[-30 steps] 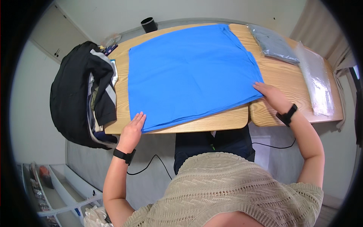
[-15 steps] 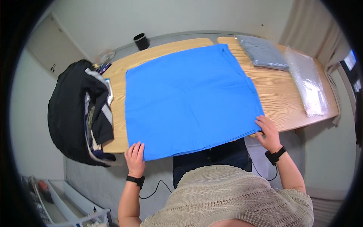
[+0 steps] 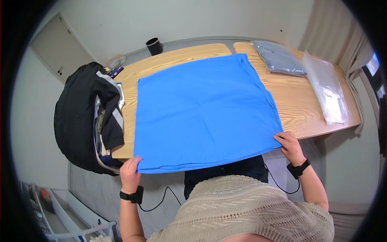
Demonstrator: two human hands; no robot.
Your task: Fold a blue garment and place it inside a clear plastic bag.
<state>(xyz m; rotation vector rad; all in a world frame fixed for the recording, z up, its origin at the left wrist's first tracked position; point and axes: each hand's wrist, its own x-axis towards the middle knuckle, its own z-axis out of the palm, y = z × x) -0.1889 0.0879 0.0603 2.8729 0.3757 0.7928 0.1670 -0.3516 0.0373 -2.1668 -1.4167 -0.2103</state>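
A large blue cloth [image 3: 205, 113], folded in layers, lies spread over two wooden tables, its near edge hanging past the front edge toward me. My left hand [image 3: 130, 173] pinches its near left corner. At the near right corner, my right hand [image 3: 289, 146] grips the cloth between thumb and fingers. Both hands wear a black band at the wrist. The layered near edge runs between the hands and bows slightly. Soft creases cross the middle of the cloth.
To the left sits a bulging black bag [image 3: 74, 121] with a black and grey garment [image 3: 111, 109] spilling out. A grey garment in clear plastic [image 3: 278, 58] and a clear plastic bag [image 3: 327, 90] lie on the right table [image 3: 296, 109]. Behind the tables stands a black bin [image 3: 154, 46].
Both hands have moved outward and a little nearer to me, closing on the corners. The cloth has shifted slightly toward me, its near edge drawn straighter.
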